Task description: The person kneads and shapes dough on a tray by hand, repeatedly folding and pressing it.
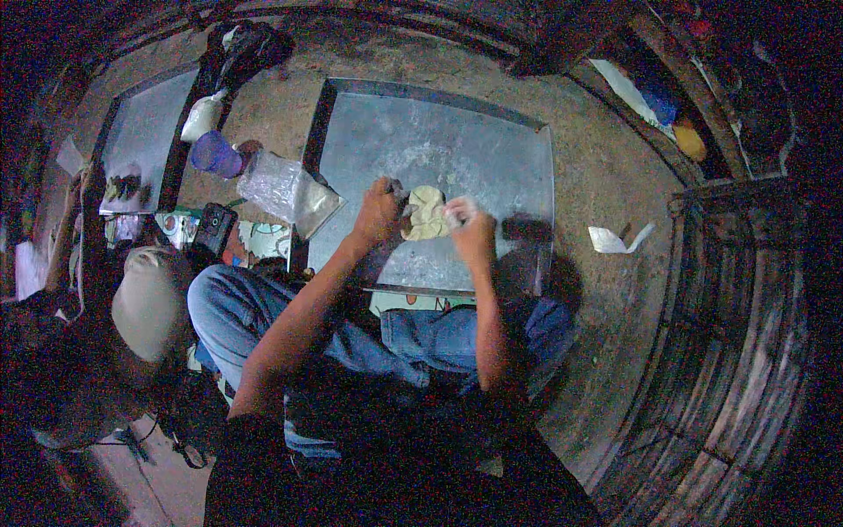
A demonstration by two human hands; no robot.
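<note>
A flat, pale, wrinkled piece of dough point(427, 213) lies on the low metal-topped board point(500, 145), whose surface bears whitish powder smears. At the dough's left edge my left hand point(379, 211) is closed, its fingers curled under; what they hold, if anything, is hidden. My right hand point(471, 230) is at the dough's right edge. Its fingers are whitish and smeared by motion, so their grip is unclear. Both forearms come up over my crossed legs in blue jeans.
Left of the board lie a clear plastic bag point(274, 184), a purple cup point(216, 155) and a white bag point(204, 118). Another metal board point(149, 132) stands farther left, beside a person in a pale cap point(151, 294). White paper point(615, 239) lies on the floor to the right.
</note>
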